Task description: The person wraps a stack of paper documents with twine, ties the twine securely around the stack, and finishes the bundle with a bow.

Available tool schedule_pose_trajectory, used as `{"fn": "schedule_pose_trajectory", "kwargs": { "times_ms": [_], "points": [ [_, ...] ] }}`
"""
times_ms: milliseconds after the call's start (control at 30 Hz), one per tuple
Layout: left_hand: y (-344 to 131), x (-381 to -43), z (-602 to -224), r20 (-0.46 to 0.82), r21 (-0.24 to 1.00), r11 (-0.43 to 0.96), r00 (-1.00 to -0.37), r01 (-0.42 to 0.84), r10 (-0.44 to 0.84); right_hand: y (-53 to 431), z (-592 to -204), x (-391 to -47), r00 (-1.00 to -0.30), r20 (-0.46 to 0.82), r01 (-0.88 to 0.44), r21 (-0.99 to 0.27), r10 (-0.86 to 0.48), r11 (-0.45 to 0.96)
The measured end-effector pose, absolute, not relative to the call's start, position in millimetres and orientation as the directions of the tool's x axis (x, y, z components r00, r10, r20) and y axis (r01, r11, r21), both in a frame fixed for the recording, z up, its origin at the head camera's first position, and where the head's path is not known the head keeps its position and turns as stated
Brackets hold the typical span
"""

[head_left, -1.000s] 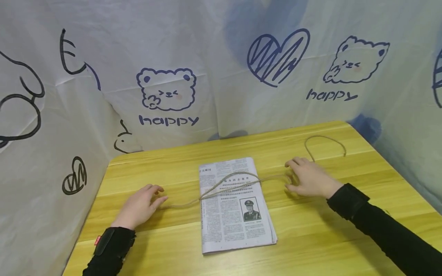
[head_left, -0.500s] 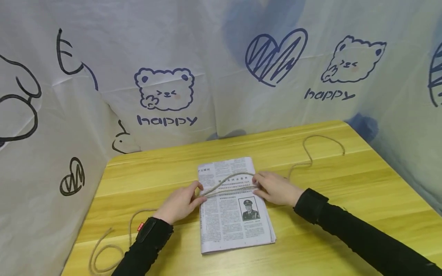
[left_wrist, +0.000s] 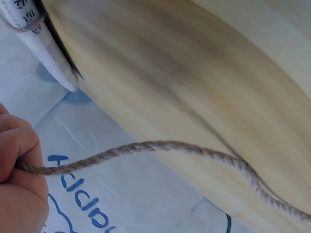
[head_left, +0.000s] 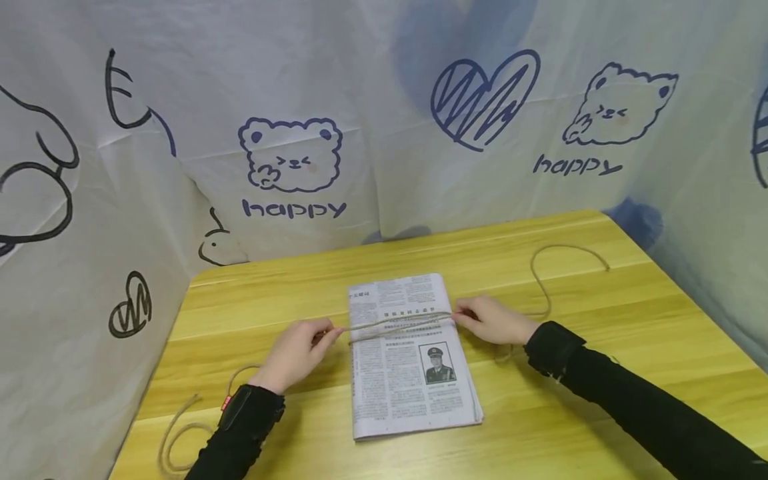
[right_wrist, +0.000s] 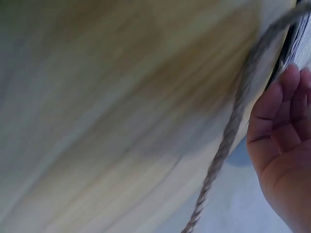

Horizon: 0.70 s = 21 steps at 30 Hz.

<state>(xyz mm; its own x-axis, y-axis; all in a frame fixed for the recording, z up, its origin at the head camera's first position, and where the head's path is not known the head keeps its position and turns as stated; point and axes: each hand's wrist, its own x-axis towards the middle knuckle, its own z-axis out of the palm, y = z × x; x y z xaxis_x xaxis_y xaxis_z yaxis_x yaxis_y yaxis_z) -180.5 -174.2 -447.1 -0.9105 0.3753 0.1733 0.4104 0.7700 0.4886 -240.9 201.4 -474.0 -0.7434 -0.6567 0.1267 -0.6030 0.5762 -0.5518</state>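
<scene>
A folded newspaper lies on the wooden table, with two strands of twisted twine running across its upper half. At its left edge my left hand pinches the twine between thumb and fingertips. In the left wrist view, the twine leaves the curled left hand and arches over the tabletop. My right hand holds the strand at the newspaper's right edge, fingertips close together. The right wrist view has the right hand with bent fingers beside the hanging twine; its thumb is hidden there.
One loose tail of twine curves over the back right of the yellow wooden table. Another tail coils at the front left, partly behind the left sleeve. White cloth with drawings hangs behind the table.
Both hands came inward from wide apart to the newspaper's edges. The bowed upper strand is now pulled nearly straight, and the left hand has drawn slightly back left with it.
</scene>
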Motion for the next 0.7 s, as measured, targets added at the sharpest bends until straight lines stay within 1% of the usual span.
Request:
{"fn": "schedule_pose_trajectory", "kwargs": {
  "times_ms": [167, 267, 433, 600, 700],
  "points": [
    [-186, -177, -450, 0.180, 0.449, 0.778, -0.897, 0.440, 0.403, 208, -475, -244, -0.714, 0.143, -0.640, -0.532, -0.686, 0.555],
    [-188, -176, -453, 0.176, 0.432, 0.785, -0.895, 0.444, 0.409, 209, -474, -244, -0.714, 0.126, -0.636, -0.529, -0.689, 0.562],
    [-187, -176, -452, 0.157, 0.452, 0.786, -0.905, 0.422, 0.395, 211, -471, -244, -0.756, 0.102, -0.575, -0.575, -0.647, 0.581],
    [-184, -175, -441, 0.154, 0.514, 0.772, -0.926, 0.374, 0.345, 212, -459, -245, -0.804, 0.135, -0.507, -0.664, -0.578, 0.550],
    [-180, -174, -434, 0.169, 0.528, 0.766, -0.929, 0.366, 0.328, 211, -454, -247, -0.828, 0.149, -0.472, -0.706, -0.540, 0.528]
  ]
}}
